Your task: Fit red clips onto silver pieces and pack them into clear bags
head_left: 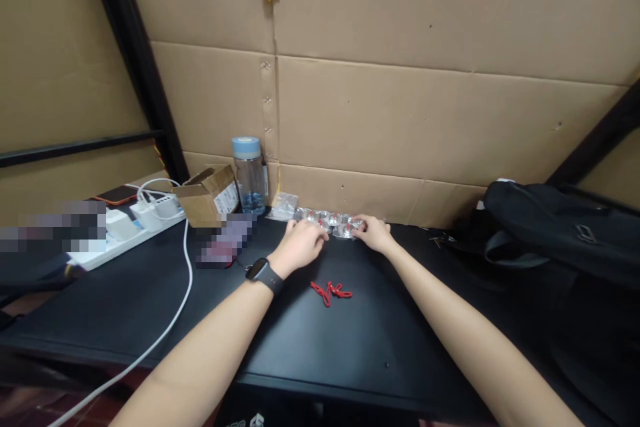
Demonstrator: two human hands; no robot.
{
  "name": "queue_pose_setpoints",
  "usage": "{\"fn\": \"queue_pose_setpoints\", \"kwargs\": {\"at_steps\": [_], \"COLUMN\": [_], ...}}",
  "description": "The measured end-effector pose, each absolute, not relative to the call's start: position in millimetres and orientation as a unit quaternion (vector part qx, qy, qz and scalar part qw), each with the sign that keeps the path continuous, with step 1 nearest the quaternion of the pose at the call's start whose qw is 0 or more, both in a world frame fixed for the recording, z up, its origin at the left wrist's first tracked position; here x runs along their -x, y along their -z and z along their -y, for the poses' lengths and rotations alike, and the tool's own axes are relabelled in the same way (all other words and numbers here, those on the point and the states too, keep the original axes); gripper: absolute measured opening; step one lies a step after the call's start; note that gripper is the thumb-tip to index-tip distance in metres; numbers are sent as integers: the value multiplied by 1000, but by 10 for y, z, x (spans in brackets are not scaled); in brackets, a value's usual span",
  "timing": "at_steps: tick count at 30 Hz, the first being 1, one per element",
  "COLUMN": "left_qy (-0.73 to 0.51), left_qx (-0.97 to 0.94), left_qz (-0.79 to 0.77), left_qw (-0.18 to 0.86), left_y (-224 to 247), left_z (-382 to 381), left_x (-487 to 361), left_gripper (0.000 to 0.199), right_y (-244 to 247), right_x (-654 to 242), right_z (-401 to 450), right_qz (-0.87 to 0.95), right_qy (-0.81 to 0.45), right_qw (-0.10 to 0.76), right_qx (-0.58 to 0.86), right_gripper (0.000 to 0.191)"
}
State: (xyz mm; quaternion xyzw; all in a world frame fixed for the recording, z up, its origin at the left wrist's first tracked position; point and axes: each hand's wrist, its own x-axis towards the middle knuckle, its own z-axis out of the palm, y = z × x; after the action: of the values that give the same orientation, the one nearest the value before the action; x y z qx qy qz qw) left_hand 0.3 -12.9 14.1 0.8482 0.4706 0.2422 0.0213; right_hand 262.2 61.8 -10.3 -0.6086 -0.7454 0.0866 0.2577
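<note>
Several small clear plastic packets with red bits inside (334, 219) lie in a cluster at the back of the black table (345, 340). My left hand (303, 244), with a dark watch on its wrist, touches the left part of the cluster, fingers curled downward; whether it grips a packet is hidden. At the right end my right hand (374, 233) has its thumb and fingertips closed on the edge of a packet. Nearer the front, red looped cords (330, 292) lie between my forearms.
A blue-lidded bottle (251, 177), an opened cardboard box (207, 197) and a white power strip (145, 220) stand at the left. A white cable (188, 280) runs to the front edge. A black bag (565, 227) sits at the right, with a cardboard wall (375, 113) behind.
</note>
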Motion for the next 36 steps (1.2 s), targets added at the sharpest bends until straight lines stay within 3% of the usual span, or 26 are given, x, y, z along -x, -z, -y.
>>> {"fn": "queue_pose_setpoints", "kwargs": {"at_steps": [4, 13, 21, 26, 31, 36], "left_qy": [-220, -96, -76, -75, -144, -170], "left_qx": [-792, -760, -740, -750, -835, -933], "left_qz": [-568, -643, -668, -657, -530, -284], "left_qw": [-35, 3, 13, -9, -31, 139], "left_y": [-187, 99, 105, 63, -134, -238], "left_z": [-19, -188, -137, -27, 149, 297], "left_x": [307, 396, 299, 206, 108, -121], "left_gripper": [30, 51, 54, 53, 39, 22], "right_y": [81, -33, 36, 26, 20, 19], "right_x": [-2549, -3026, -3721, -3738, -3704, -3669], "right_z": [-554, -98, 42, 72, 52, 71], "right_qz": [739, 760, 765, 785, 795, 800], "right_qy": [-25, 7, -129, -163, -171, -179], "right_qw": [225, 174, 218, 223, 224, 245], "right_qx": [634, 626, 592, 555, 537, 518], "right_gripper": [31, 33, 56, 52, 38, 32]}}
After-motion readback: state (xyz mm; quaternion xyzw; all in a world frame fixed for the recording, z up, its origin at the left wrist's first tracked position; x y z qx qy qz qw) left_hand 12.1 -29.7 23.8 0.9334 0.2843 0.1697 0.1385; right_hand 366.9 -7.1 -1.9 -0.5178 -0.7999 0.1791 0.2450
